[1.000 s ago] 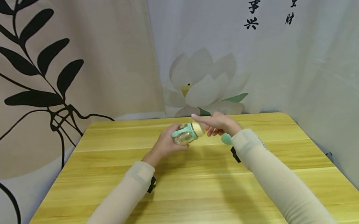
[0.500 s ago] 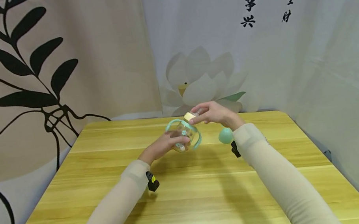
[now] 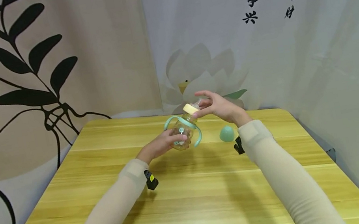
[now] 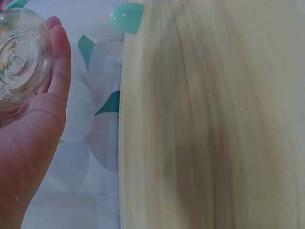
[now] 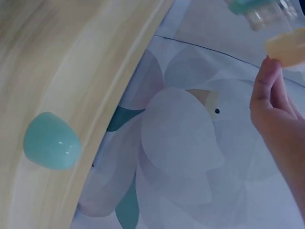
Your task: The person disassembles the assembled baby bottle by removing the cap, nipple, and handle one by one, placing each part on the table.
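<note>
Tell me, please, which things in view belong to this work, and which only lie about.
Belong to the work:
clear handled bottle, in the left grip
yellow collar, in the right grip
green dome, probably the cap

Only around it:
wooden table
printed cloth

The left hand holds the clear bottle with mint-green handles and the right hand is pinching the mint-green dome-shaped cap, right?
Not quite: the right hand is pinching a pale yellow round collar. The mint-green dome-shaped cap sits on the wood-grain table, as the right wrist view shows. The left hand does hold the clear bottle with mint-green handles.
</note>
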`<state>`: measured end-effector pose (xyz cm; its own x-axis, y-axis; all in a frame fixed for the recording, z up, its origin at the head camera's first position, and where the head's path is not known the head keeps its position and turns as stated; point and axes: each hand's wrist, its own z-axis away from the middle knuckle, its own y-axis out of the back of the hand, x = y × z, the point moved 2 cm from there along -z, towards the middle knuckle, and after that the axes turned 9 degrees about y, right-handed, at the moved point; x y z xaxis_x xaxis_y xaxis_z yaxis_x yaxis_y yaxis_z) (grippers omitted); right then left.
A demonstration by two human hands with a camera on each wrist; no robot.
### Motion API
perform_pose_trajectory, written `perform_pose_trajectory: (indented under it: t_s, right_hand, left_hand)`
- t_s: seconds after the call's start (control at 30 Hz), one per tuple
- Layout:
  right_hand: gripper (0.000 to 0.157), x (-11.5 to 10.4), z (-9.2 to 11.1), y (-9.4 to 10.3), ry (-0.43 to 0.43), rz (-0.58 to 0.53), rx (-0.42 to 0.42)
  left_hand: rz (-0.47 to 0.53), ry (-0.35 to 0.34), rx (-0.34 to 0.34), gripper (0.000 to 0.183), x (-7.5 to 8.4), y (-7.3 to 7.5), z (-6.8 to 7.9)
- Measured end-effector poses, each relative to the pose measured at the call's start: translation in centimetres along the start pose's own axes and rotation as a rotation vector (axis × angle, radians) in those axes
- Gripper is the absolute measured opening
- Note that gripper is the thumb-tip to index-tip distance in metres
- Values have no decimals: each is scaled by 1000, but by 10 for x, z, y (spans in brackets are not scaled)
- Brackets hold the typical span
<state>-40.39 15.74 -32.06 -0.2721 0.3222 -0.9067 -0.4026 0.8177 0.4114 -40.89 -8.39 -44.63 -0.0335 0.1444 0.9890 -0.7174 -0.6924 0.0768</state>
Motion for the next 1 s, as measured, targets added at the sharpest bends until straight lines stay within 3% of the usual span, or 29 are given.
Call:
perform_pose_trajectory:
  t_s: [0.13,0.33,0.43,0.53,0.63,0.9,1.0]
  right_hand:
    - [76,-10,0,10,39,-48,66]
    - [37,-21,-1,30,109,-171,237]
    - [30,-21,1,37,112,-171,302]
    - [30,-14,4,40,79,-128,301]
    - [29,2,9,38,14,-39,181]
    - [32,52,20,23,-164,124,-327]
    - [25,66,20,16,-229,145,-423]
  left_hand:
    - [-36,44,16,59,-5,3,3]
    - [-99,83,30,62,-15,5,8]
    - [-113,99,36,65,-18,5,10]
    - [-105,98,46,67,-19,6,13]
    - [-103,84,41,65,-16,6,17]
    - [-92,71,51,62,-12,5,21]
    - [-105,64,35,65,-14,5,19]
